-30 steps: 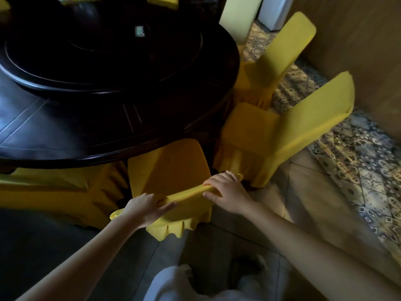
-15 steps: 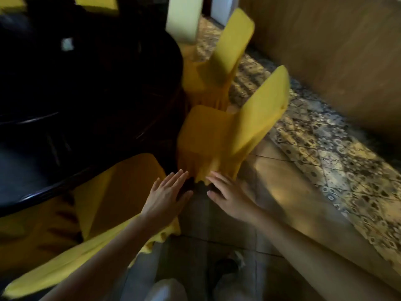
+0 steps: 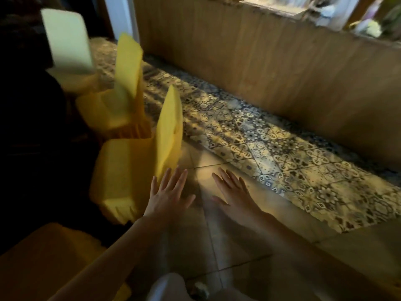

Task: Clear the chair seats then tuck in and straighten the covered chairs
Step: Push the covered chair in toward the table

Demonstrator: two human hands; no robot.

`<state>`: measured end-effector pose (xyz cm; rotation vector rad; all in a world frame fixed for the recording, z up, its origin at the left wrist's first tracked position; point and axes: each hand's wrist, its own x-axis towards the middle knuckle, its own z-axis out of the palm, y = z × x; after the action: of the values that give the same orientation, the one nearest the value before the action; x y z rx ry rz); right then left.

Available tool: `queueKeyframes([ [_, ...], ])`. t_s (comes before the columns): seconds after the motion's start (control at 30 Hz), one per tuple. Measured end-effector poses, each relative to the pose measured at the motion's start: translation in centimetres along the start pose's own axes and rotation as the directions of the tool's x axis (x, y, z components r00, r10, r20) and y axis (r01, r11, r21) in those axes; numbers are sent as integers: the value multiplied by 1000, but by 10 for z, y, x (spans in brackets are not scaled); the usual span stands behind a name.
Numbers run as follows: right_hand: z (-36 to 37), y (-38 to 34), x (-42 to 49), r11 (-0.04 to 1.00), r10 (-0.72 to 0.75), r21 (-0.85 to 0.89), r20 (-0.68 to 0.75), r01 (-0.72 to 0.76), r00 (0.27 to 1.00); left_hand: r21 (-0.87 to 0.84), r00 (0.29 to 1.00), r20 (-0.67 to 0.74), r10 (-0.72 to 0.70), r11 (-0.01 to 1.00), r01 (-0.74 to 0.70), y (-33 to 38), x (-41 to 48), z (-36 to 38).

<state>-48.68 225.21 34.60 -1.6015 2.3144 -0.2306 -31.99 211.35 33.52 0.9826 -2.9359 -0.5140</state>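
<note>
Three yellow-covered chairs stand in a row along the dark table's edge at the left. The nearest chair (image 3: 128,170) shows its seat and upright back. A second chair (image 3: 117,105) stands beyond it, and a pale third chair (image 3: 67,42) is farthest. My left hand (image 3: 168,196) is open with fingers spread, its fingertips just beside the lower back of the nearest chair. My right hand (image 3: 233,192) is open over the floor, apart from any chair. Another yellow chair cover (image 3: 43,257) fills the lower left corner.
The dark round table (image 3: 32,137) fills the left side. A wooden panelled wall (image 3: 282,72) runs along the right. Patterned tiles (image 3: 260,148) and plain floor tiles (image 3: 227,246) lie between the wall and the chairs. My light shoes show at the bottom edge.
Both hands have let go of the yellow chair back held a second ago. The view has swung right, and my hands have moved to the neighbouring chair, fingers spread.
</note>
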Motion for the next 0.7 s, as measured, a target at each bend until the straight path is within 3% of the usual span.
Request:
queueKeyframes([
  [0.17, -12, 42, 13, 997, 80, 12, 8, -80, 997, 0, 995, 3, 96, 995, -96, 28, 41, -5],
  [0.7, -61, 122, 167, 994, 85, 67, -32, -82, 996, 2, 989, -62, 136, 991, -136, 21, 230, -19],
])
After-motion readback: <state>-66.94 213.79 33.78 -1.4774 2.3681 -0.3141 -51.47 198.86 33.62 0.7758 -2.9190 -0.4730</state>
